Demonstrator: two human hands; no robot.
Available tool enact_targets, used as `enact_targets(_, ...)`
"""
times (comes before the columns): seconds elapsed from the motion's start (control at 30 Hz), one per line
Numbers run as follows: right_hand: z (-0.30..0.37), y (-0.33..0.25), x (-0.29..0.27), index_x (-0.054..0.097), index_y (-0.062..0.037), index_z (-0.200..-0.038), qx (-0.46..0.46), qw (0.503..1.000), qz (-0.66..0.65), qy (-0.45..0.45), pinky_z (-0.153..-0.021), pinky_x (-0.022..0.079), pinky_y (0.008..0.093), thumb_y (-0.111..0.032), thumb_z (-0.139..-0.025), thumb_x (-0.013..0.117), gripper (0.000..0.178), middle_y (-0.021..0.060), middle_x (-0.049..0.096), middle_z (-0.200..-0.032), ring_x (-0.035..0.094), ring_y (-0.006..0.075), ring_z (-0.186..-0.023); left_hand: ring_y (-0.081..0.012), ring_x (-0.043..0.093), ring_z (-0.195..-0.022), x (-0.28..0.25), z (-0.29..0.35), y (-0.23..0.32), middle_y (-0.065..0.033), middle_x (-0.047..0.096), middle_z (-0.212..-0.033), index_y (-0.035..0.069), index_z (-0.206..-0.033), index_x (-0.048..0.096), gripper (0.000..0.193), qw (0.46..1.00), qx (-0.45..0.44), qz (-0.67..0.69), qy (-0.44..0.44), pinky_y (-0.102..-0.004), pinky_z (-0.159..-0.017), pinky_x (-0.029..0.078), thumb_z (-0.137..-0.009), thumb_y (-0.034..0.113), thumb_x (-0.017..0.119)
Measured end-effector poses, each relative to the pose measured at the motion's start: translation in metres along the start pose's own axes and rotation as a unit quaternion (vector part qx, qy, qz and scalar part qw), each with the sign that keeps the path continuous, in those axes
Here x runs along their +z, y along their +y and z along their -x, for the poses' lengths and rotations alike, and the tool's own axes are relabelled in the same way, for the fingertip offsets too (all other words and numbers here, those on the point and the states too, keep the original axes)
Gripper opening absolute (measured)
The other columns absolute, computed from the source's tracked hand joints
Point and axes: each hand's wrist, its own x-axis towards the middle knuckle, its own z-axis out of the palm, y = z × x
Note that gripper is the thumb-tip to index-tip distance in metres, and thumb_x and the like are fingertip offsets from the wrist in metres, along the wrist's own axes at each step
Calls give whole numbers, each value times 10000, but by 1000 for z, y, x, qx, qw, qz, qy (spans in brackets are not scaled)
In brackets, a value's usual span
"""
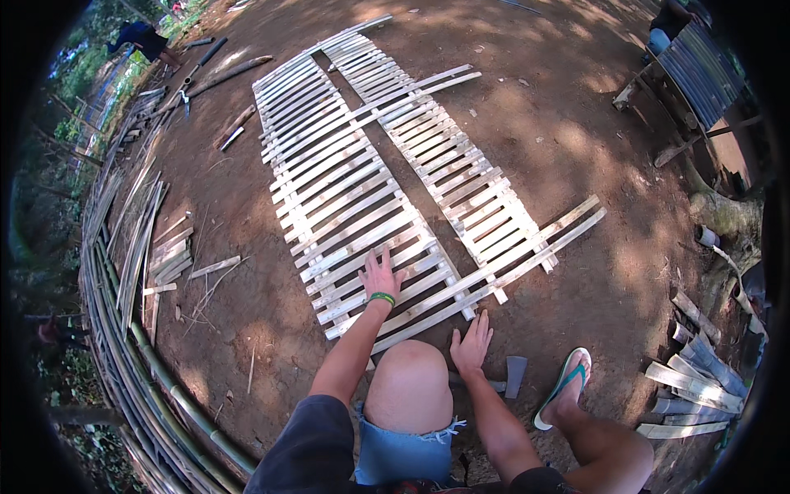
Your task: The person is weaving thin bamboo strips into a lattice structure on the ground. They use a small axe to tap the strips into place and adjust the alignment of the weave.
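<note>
Slatted panels of pale split bamboo lie on the bare ground straight ahead of us, two of them side by side with a narrow gap between. Their long axis runs away from us and leans toward the left at the far end, with the slats set across it. Our left hand is nearer: it is open, fingers spread, palm down on the near slats of the left panel. Our right hand is open too and holds nothing; it lies just short of the near end, beside the tip of a long rail, and we cannot tell whether it touches the rail or only the soil. Paired strips cross both panels close in front of us and stick out past the right edge.

Our bare knee sits between the forearms, right up against the near end, so it crowds that corner. A hatchet-like tool lies on the soil beside the right forearm, its handle partly hidden, and our sandalled foot stands farther right. Long bamboo poles fill the left side, and split pieces lie heaped at the lower right.
</note>
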Motion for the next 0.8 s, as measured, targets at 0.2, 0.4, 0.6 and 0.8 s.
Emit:
enact_targets(0.2, -15, -3, -17, 603, 8, -1283, 7, 999, 10, 30, -1007, 413, 528, -332, -861, 782, 571, 165, 552, -1298, 524, 367, -1214, -395, 330, -1489, 16, 139, 20, -219, 399, -1547, 74, -1573, 352, 1095, 988, 133, 22, -79, -640, -1192, 259, -752, 653, 788)
enact_targets(0.4, -32, -12, -14, 583, -47, -1166, 66, 980, -171, 77, -858, 498, 531, -234, -855, 814, 430, 195, 593, -1113, 613, 455, -1023, -344, 539, -1259, 10, 119, 24, -185, 525, -1327, 21, -1564, 308, 1123, 988, 119, -27, -96, -467, -1047, 472, -686, 341, 929)
enact_targets(0.6, -32, -3, -8, 553, -10, -1254, 44, 971, -228, 65, -878, 495, 518, -152, -892, 771, 445, 236, 623, -1123, 618, 456, -1035, -406, 549, -1231, -2, 112, 26, -226, 533, -1276, 11, -1514, 350, 1084, 986, 123, 22, -106, -480, -1033, 486, -632, 222, 943)
enact_targets(0.8, -32, 8, -10, 545, 25, -1369, -21, 959, -276, 58, -967, 486, 503, -163, -919, 728, 521, 247, 606, -1221, 595, 454, -1138, -415, 570, -1165, -24, 114, 36, -212, 556, -1202, 44, -1464, 478, 1013, 982, 151, 94, -60, -473, -1030, 501, -565, 178, 924)
